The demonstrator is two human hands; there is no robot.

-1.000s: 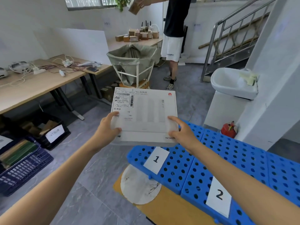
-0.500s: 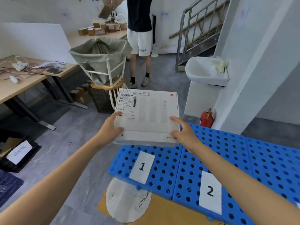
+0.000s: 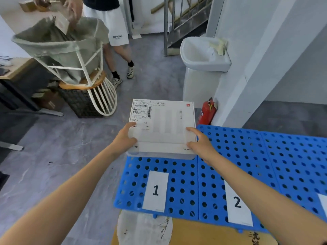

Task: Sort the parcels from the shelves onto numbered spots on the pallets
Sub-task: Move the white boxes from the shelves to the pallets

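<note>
Both arms reach forward, nearly straight. The left hand [image 3: 124, 138] and right hand [image 3: 200, 143] clasp the white parcel [image 3: 162, 128] by its near corners, thumbs on top, held flat above the blue pallet's [image 3: 247, 156] far edge, beyond label 1 [image 3: 155, 190].

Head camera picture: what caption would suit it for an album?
Left hand and right hand hold a white parcel over the blue pallet marked 1.

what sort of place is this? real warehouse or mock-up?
Probably an improvised parcel-sorting corner in a workshop or office, not a proper warehouse: blue pallets with numbered paper labels, a white parcel bearing a shipping label, and a washbasin beside metal stairs.
</note>
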